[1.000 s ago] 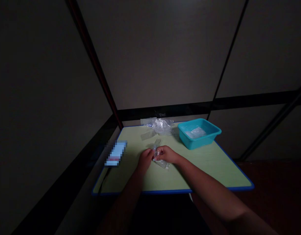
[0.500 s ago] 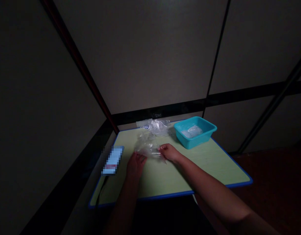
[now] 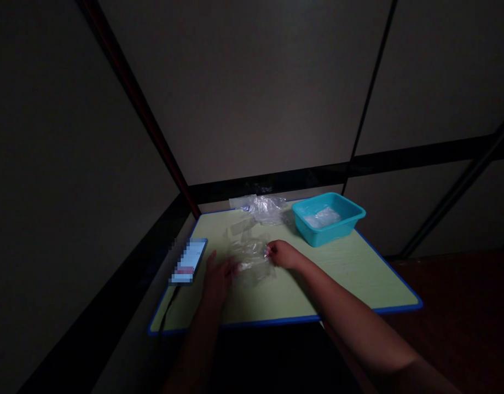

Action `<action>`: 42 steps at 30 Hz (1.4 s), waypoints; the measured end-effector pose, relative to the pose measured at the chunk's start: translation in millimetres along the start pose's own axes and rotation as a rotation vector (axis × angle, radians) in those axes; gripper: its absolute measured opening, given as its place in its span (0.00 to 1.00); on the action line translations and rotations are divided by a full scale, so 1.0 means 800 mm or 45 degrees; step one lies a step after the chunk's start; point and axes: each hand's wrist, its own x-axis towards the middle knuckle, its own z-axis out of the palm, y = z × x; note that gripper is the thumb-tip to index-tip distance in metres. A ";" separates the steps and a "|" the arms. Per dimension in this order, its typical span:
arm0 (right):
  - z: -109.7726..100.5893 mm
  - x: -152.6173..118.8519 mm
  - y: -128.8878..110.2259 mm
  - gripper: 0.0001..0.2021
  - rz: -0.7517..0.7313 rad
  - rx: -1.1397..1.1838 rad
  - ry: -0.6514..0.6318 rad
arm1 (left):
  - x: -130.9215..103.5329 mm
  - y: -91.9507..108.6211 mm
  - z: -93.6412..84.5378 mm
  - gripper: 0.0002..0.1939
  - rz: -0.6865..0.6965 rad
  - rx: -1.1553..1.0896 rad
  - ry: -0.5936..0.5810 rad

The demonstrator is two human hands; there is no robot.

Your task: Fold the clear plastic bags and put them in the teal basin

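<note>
A clear plastic bag point(image 3: 252, 257) lies between my hands over the pale green table, crinkled and see-through. My right hand point(image 3: 282, 254) pinches its right edge with thumb and fingertips. At the left edge, my left hand point(image 3: 218, 278) appears to grip the film with its fingertips, while one finger points up and away from it; these fingers are slightly blurred. Behind the bag, a heap of clear plastic bags point(image 3: 266, 209) rests by the table's far edge.
A turquoise basin point(image 3: 328, 232) with a flat clear plastic piece point(image 3: 323, 217) inside stands at the back right. On the left lies a phone point(image 3: 189, 262) with a lit, pixelated screen and a dark cord point(image 3: 168, 312). The table point(image 3: 350, 279) has a blue rim, with wall panels behind.
My left hand has shifted left and lifted one finger. The bag between my hands looks more spread out and closer to me. My right hand stays nearly in place.
</note>
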 end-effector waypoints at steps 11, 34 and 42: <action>0.015 -0.027 -0.020 0.27 -0.517 -0.586 0.003 | -0.045 -0.004 0.018 0.25 0.823 1.999 -0.602; 0.043 -0.035 -0.038 0.29 -0.921 -0.335 -0.229 | -0.058 -0.012 0.012 0.30 0.669 2.193 -0.291; 0.032 -0.017 -0.015 0.36 -0.021 -0.848 0.074 | -0.060 -0.008 0.010 0.38 0.631 2.126 -0.228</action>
